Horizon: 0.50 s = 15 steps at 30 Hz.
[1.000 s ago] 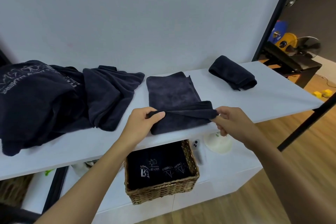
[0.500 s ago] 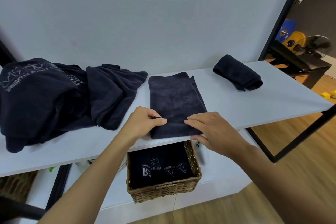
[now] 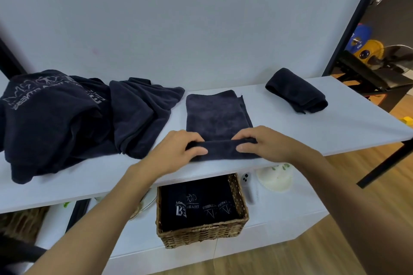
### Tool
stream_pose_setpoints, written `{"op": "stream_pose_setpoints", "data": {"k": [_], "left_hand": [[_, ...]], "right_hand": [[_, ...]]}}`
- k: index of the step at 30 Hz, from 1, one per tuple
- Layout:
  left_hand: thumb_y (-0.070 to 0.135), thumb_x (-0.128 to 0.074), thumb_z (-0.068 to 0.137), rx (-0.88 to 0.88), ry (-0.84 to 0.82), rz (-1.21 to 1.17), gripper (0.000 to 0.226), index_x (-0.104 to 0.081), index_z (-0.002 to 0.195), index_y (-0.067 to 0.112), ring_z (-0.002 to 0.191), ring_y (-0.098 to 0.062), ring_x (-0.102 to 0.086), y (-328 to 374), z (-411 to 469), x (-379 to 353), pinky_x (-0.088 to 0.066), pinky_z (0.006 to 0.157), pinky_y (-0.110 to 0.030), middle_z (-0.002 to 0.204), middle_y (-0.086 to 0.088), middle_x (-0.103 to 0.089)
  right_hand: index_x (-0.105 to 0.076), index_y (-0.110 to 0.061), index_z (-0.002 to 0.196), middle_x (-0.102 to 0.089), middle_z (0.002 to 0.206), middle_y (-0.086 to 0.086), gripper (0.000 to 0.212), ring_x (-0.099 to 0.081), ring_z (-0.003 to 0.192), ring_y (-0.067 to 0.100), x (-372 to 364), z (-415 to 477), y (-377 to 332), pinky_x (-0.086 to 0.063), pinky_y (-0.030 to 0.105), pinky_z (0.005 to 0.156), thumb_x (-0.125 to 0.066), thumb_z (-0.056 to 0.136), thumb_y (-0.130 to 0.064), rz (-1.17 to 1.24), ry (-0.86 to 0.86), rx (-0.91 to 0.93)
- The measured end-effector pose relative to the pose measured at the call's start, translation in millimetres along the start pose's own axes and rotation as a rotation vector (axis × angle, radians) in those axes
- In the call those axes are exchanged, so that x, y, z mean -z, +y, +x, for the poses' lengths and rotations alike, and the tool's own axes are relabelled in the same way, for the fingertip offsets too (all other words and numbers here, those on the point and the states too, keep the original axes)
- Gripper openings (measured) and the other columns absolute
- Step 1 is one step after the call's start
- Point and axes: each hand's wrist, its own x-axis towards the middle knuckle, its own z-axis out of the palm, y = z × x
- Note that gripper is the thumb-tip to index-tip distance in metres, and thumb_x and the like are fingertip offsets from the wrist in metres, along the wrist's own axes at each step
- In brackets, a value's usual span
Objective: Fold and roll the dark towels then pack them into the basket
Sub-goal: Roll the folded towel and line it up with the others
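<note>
Dark towel point(image 3: 218, 116) on white table point(image 3: 335, 127) — left hand point(image 3: 176, 152), right hand point(image 3: 266, 144) gripping rolled edge

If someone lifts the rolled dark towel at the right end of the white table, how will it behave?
The rolled towel will probably sag, not stay stiff: its surface looks soft and creased. It may loosen, since a flap sticks out at its near end. It looks flattened, so a push would likely slide it rather than roll it.

Centre: dark folded towel point(image 3: 215, 116), near end rolled. Upper right: rolled towel point(image 3: 296, 91). Left: crumpled heap point(image 3: 67, 123). Lower centre: wicker basket point(image 3: 201, 233) holding dark rolls point(image 3: 196, 205).
</note>
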Motion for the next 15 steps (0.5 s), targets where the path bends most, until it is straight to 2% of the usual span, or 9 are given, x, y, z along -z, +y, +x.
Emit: {"op": "stream_pose_setpoints", "data": {"k": [2, 5, 6, 8, 10, 11, 13, 15], "left_hand": [[0.028, -0.065, 0.093, 0.091, -0.081, -0.157, 0.011, -0.073, 0.097, 0.021, 0.081, -0.01, -0.065, -5, 13, 7, -0.048, 0.075, -0.024, 0.086, 0.007, -0.072], [0.025, -0.067, 0.091, 0.185, -0.133, -0.28, 0.005, -0.071, 0.094, 0.025, 0.089, -0.014, -0.068, -16, 30, 10, -0.05, 0.087, -0.029, 0.088, 0.002, -0.074], [0.025, -0.069, 0.09, 0.198, -0.111, -0.277, 0.003, -0.069, 0.09, 0.028, 0.09, -0.016, -0.067, -18, 33, 9, -0.049, 0.087, -0.031, 0.087, 0.001, -0.074], [0.024, -0.072, 0.087, 0.172, -0.032, -0.25, 0.009, -0.066, 0.081, 0.029, 0.086, -0.014, -0.064, -21, 38, 5, -0.05, 0.081, -0.031, 0.086, 0.002, -0.071], [0.027, -0.071, 0.087, 0.096, 0.062, -0.136, 0.008, -0.069, 0.079, 0.027, 0.082, -0.008, -0.06, -21, 38, 1, -0.048, 0.078, -0.03, 0.088, 0.008, -0.067], [0.037, -0.068, 0.087, 0.039, 0.105, -0.02, 0.011, -0.07, 0.082, 0.028, 0.083, -0.007, -0.058, -19, 35, 0, -0.049, 0.078, -0.031, 0.09, 0.01, -0.065], [0.065, -0.052, 0.082, -0.078, 0.114, 0.254, 0.044, -0.074, 0.095, 0.029, 0.089, -0.011, -0.054, -17, 26, -1, -0.048, 0.079, -0.031, 0.096, 0.012, -0.061], [0.075, -0.046, 0.076, -0.196, 0.102, 0.477, 0.068, -0.072, 0.11, 0.022, 0.092, -0.016, -0.054, -20, 18, -3, -0.044, 0.084, -0.031, 0.1, 0.008, -0.062]], "right_hand": [[-0.064, -0.026, 0.113, -0.062, 0.094, -0.016, 0.019, -0.058, 0.089, 0.0, 1, 7, 3, -0.041, 0.02, 0.08, -0.062, 0.095, -0.026, 0.003, 0.081, -0.024], [-0.068, -0.026, 0.108, -0.063, 0.104, -0.009, 0.016, -0.057, 0.092, 0.005, -10, 13, 9, -0.044, 0.028, 0.086, -0.062, 0.094, -0.025, -0.286, 0.342, 0.107], [-0.07, -0.024, 0.107, -0.064, 0.106, -0.007, 0.016, -0.058, 0.094, 0.009, -14, 11, 12, -0.046, 0.033, 0.087, -0.064, 0.092, -0.028, -0.394, 0.402, 0.183], [-0.071, -0.022, 0.111, -0.066, 0.11, -0.005, 0.029, -0.061, 0.096, 0.016, -20, 5, 19, -0.047, 0.037, 0.089, -0.071, 0.086, -0.037, -0.523, 0.409, 0.252], [-0.064, -0.021, 0.119, -0.065, 0.117, -0.004, 0.04, -0.061, 0.103, 0.019, -25, 4, 25, -0.042, 0.035, 0.093, -0.072, 0.085, -0.039, -0.589, 0.338, 0.202], [-0.062, -0.022, 0.121, -0.065, 0.118, -0.004, 0.038, -0.06, 0.103, 0.019, -25, 5, 25, -0.04, 0.034, 0.094, -0.07, 0.087, -0.036, -0.596, 0.327, 0.179], [-0.062, -0.024, 0.12, -0.066, 0.115, -0.007, 0.03, -0.06, 0.1, 0.017, -22, 9, 19, -0.039, 0.032, 0.094, -0.066, 0.091, -0.031, -0.515, 0.315, 0.154], [-0.063, -0.027, 0.117, -0.067, 0.109, -0.012, 0.025, -0.061, 0.094, 0.01, -13, 11, 10, -0.044, 0.026, 0.089, -0.064, 0.092, -0.03, -0.279, 0.241, 0.077]]}}
